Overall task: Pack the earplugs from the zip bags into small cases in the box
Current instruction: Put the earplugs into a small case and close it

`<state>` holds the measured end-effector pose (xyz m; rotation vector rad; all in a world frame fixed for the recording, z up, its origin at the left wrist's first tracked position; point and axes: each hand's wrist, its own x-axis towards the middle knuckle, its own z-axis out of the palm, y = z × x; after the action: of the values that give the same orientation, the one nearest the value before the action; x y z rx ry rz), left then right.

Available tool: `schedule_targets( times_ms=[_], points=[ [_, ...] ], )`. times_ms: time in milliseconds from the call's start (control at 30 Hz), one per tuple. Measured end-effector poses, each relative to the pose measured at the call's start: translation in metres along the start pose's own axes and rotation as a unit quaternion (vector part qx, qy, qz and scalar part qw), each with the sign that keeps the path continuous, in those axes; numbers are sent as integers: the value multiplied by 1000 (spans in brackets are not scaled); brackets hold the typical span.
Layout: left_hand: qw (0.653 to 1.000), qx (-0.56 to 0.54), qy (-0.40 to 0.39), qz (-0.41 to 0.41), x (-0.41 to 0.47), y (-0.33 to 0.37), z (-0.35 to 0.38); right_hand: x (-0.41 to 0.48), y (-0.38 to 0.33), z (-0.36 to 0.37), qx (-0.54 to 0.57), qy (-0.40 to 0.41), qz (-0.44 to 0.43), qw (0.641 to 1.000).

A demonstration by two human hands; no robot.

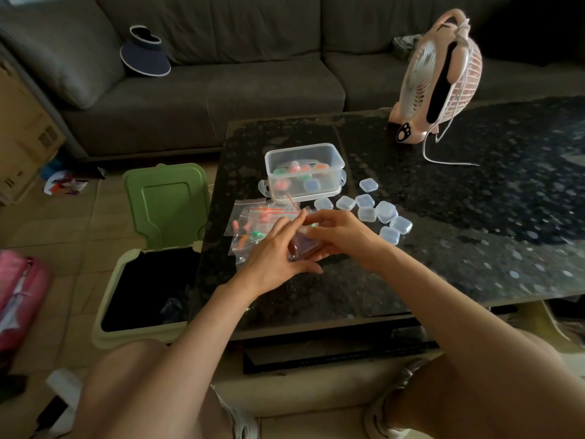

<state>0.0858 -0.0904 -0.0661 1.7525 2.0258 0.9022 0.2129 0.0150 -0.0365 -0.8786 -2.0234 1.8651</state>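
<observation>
While both hands meet near the table (443,248) edge, left hand (269,251) and right hand (338,236) pinch one zip bag (306,241) of dark earplugs (293,248). Box (304,172) lies at twelve o'clock, empty cases (380,213) at two. Advised: part the seal evenly, mouth upward, to avoid spillage.

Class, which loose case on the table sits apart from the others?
The case farthest back, beside the box's right end; the rest cluster nearer the person.
</observation>
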Motion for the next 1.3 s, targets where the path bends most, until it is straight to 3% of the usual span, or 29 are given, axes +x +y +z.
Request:
schedule_targets(
  times_ms=[67, 300, 433, 533, 733, 833, 1033, 1300],
  points=[
    [1000, -21, 9, -7, -1, 4, 0, 1, 0, -1, 3, 19, 6, 1000],
    [978, 9, 181, -104, 4, -25, -11, 4, -2, -7, 72, 56, 16, 996],
    [964, 66, 213, -148, 3, -33, -17, 6, -7, -7, 78, 85, 2, 993],
    [957, 118, 192, -184, 0, -42, -19, 7, -10, -4, 94, 79, 9, 992],
    [928, 207, 39, -307, -6, -47, -20, 12, -7, 3, 65, 94, 5, 993],
    [918, 231, 30, -321, -8, -52, -19, 13, -7, 8, 76, 93, 12, 993],
    [939, 174, 102, -278, -11, -49, -28, 20, -12, 5, 92, 127, 39, 987],
    [961, -33, 155, -226, -8, -41, -35, 71, -80, -25, 173, 202, 26, 964]
  ],
)
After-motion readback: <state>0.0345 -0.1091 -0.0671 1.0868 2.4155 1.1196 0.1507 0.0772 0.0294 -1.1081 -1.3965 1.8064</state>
